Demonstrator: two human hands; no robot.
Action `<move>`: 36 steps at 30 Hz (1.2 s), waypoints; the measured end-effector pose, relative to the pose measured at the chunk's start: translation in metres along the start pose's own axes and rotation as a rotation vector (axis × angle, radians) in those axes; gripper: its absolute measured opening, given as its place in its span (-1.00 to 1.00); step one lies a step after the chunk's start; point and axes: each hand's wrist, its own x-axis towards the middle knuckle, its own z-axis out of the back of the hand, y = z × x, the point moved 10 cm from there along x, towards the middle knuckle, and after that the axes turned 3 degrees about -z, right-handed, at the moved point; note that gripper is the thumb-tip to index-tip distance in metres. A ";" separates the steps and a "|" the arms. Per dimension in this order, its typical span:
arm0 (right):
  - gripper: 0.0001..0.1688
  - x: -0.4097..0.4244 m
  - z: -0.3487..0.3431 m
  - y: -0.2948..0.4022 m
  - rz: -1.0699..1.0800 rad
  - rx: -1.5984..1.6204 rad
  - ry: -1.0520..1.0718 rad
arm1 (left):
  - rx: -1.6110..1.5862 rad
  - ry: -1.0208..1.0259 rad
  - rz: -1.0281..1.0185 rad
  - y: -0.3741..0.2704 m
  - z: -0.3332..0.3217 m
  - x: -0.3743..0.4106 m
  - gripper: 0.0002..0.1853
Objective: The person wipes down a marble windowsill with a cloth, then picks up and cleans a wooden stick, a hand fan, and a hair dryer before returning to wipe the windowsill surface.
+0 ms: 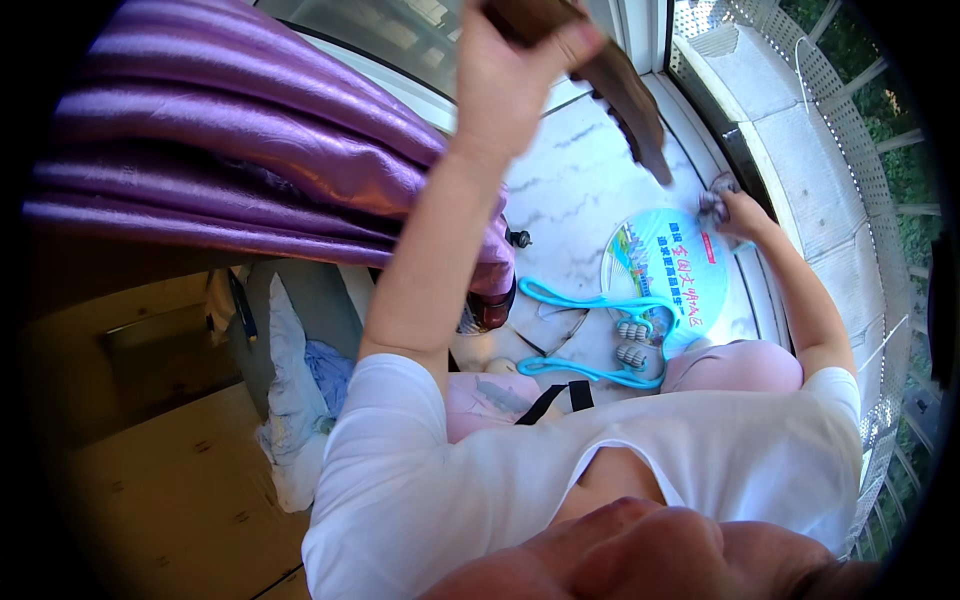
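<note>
My left hand (517, 82) is raised at the top of the view, gripping a long dark brown object (626, 105). It looks like carved wood, with a notched edge, and tilts down to the right over the marble-patterned sill (570, 165). Lower on the right, my right hand (744, 216) clutches a bunched greyish cloth (716, 201) beside the window track. Both hands are slightly blurred. A round plastic hand fan (652, 255) with printed writing lies just below the cloth. Nearer my chest is a light-blue roller massager (600, 301) with grey rollers, partly over the fan.
A purple satin curtain (285, 157) hangs along the left, its end on the sill. Eyeglasses (559, 341), a pink item (491, 397) with a black strap and a rounded pink thing (739, 367) lie before me. Perforated metal mesh (832, 150) stands outside the window.
</note>
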 end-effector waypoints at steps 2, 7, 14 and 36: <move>-0.42 -0.009 -0.001 0.008 0.061 -0.107 -0.160 | 0.064 -0.042 -0.066 -0.038 0.002 0.020 -0.60; -0.43 0.005 -0.010 0.006 0.025 -0.146 -0.068 | 0.206 0.056 -0.210 -0.095 0.011 0.055 -0.62; -0.46 -0.013 0.005 0.024 0.003 -0.273 -0.119 | 0.551 -0.073 -0.266 -0.063 0.055 0.088 -0.52; -0.55 0.000 -0.008 0.016 -0.085 -0.370 -0.084 | 1.140 -0.106 -0.201 0.038 0.076 0.126 -0.32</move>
